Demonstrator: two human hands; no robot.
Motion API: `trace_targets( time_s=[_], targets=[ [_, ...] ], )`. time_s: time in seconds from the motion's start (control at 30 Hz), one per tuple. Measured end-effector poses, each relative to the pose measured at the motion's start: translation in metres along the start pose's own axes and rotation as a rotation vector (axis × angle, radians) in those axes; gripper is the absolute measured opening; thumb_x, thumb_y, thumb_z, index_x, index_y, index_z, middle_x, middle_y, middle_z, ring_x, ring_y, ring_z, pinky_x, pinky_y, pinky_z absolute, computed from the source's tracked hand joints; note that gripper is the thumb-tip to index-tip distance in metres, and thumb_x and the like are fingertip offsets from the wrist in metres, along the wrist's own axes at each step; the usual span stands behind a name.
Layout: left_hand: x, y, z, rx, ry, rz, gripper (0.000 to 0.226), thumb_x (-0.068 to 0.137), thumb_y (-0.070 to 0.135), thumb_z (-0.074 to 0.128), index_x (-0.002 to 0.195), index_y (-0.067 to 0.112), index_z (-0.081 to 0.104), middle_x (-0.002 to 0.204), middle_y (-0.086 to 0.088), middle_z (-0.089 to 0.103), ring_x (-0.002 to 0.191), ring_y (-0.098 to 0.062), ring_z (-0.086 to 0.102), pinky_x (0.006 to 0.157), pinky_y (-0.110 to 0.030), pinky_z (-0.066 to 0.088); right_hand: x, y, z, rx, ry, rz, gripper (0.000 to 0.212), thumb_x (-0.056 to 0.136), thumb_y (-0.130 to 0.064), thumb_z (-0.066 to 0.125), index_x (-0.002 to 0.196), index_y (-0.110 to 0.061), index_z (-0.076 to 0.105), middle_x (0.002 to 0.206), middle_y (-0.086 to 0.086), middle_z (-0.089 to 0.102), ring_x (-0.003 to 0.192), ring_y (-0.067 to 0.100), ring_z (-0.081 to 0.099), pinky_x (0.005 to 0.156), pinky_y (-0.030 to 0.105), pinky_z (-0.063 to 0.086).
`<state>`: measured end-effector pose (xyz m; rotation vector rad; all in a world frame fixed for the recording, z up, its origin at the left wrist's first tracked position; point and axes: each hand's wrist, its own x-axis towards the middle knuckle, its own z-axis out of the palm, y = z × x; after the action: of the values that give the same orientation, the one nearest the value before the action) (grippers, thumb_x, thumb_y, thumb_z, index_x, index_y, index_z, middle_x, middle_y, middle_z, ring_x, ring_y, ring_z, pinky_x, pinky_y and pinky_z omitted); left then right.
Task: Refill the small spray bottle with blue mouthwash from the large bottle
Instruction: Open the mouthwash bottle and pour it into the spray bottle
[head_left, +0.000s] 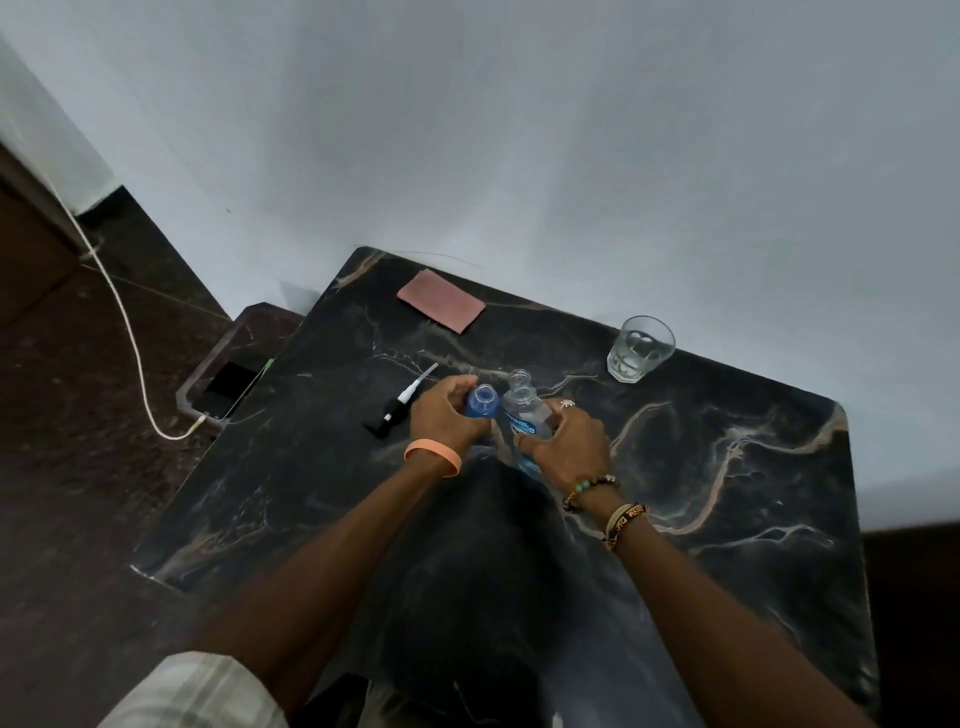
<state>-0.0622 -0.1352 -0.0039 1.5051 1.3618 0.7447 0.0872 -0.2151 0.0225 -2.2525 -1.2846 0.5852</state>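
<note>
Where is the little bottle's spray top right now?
In the head view, the spray top lies on the dark table, just left of the left hand.

black veined table (727, 493), pink cloth (441, 300), blue small bottle (482, 404)

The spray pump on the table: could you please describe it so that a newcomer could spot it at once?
Start at the dark marble table, then find the left hand gripping the small blue bottle. Just to its left lies the spray pump, the only black piece with a thin white tube.
</note>
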Motion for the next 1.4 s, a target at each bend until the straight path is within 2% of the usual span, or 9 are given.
trace_targets(
  time_s=[0.1, 0.3, 0.53, 0.73, 0.87, 1.03, 1.17, 1.23, 1.4],
  targets=[
    [0.005, -0.018, -0.003, 0.061, -0.021, -0.007, 0.06, 0.053, 0.008, 0.091, 0.108, 0.011, 0.067, 0.103, -0.004, 0.071, 0.092, -0.015, 0.067, 0.086, -0.033, 0.056, 0.004, -0.002, 0.013, -0.006, -0.03, -0.015, 0.036, 0.068, -0.045, 0.079, 0.095, -0.023, 0.068, 0.079, -0.01, 0.064, 0.074, 0.012, 0.063, 0.062, 0.026, 0.053],
    [0.013, -0.04, -0.006, 0.098, -0.039, -0.024, 0.052, 0.055, 0.009, 0.089, 0.102, 0.014, 0.068, 0.099, -0.002, 0.072, 0.09, -0.014, 0.067, 0.085, -0.038, 0.057, 0.014, -0.006, 0.032, -0.048, -0.07, -0.006, 0.036, 0.07, -0.047, 0.076, 0.092, -0.019, 0.068, 0.081, -0.003, 0.067, 0.078, 0.018, 0.062, 0.063, 0.029, 0.052],
    [0.018, -0.044, -0.011, 0.085, -0.088, 0.027, 0.05, 0.056, 0.014, 0.09, 0.099, 0.023, 0.064, 0.099, 0.002, 0.07, 0.09, -0.009, 0.066, 0.083, -0.029, 0.057, 0.022, -0.01, 0.038, -0.049, -0.038, -0.008, 0.031, 0.072, -0.046, 0.076, 0.089, -0.021, 0.066, 0.079, -0.004, 0.066, 0.07, 0.011, 0.059, 0.06, 0.025, 0.048],
    [0.02, -0.047, -0.012, 0.118, -0.117, 0.051, 0.06, 0.06, 0.012, 0.089, 0.113, 0.015, 0.062, 0.11, -0.004, 0.068, 0.1, -0.015, 0.065, 0.088, -0.034, 0.056, 0.021, -0.01, 0.038, -0.037, -0.048, 0.0, 0.036, 0.073, -0.045, 0.076, 0.096, -0.019, 0.067, 0.085, -0.003, 0.067, 0.077, 0.014, 0.062, 0.068, 0.03, 0.055],
    [0.019, -0.048, -0.011, 0.153, -0.115, 0.065, 0.069, 0.058, 0.01, 0.089, 0.12, 0.014, 0.06, 0.117, -0.006, 0.064, 0.105, -0.017, 0.063, 0.091, -0.036, 0.055, 0.017, -0.007, 0.035, -0.025, -0.025, -0.028, 0.036, 0.07, -0.045, 0.077, 0.097, -0.021, 0.069, 0.084, -0.007, 0.067, 0.075, 0.011, 0.06, 0.058, 0.02, 0.045],
    [0.012, -0.051, -0.013, 0.135, -0.132, 0.03, 0.082, 0.059, 0.009, 0.088, 0.131, 0.016, 0.05, 0.127, -0.006, 0.058, 0.116, -0.018, 0.057, 0.096, -0.036, 0.052, 0.01, 0.0, 0.028, 0.029, -0.053, -0.023, 0.045, 0.072, -0.043, 0.077, 0.109, -0.02, 0.068, 0.093, -0.001, 0.069, 0.087, 0.016, 0.063, 0.073, 0.037, 0.058],
    [0.003, -0.051, -0.018, 0.082, -0.132, 0.01, 0.089, 0.058, 0.01, 0.088, 0.135, 0.018, 0.045, 0.135, -0.005, 0.051, 0.121, -0.016, 0.053, 0.095, -0.028, 0.05, 0.003, 0.005, 0.02, 0.076, -0.008, -0.046, 0.041, 0.072, -0.041, 0.078, 0.106, -0.021, 0.068, 0.091, -0.004, 0.071, 0.08, 0.01, 0.064, 0.067, 0.027, 0.056],
    [-0.004, -0.05, -0.02, 0.095, -0.111, 0.018, 0.091, 0.059, 0.014, 0.087, 0.138, 0.019, 0.042, 0.138, -0.004, 0.046, 0.122, -0.014, 0.048, 0.094, -0.022, 0.045, 0.0, 0.008, 0.015, 0.091, 0.013, -0.049, 0.038, 0.072, -0.042, 0.077, 0.103, -0.022, 0.068, 0.087, -0.008, 0.07, 0.077, 0.009, 0.064, 0.065, 0.027, 0.056],
    [-0.034, -0.043, -0.019, 0.125, 0.136, 0.151, 0.068, 0.065, 0.015, 0.082, 0.123, 0.015, 0.049, 0.123, 0.002, 0.048, 0.111, -0.014, 0.051, 0.093, -0.036, 0.051, -0.007, 0.022, 0.004, 0.176, 0.034, 0.003, 0.044, 0.074, -0.035, 0.078, 0.113, -0.021, 0.064, 0.098, -0.005, 0.071, 0.087, 0.012, 0.066, 0.074, 0.035, 0.058]
  ],
)
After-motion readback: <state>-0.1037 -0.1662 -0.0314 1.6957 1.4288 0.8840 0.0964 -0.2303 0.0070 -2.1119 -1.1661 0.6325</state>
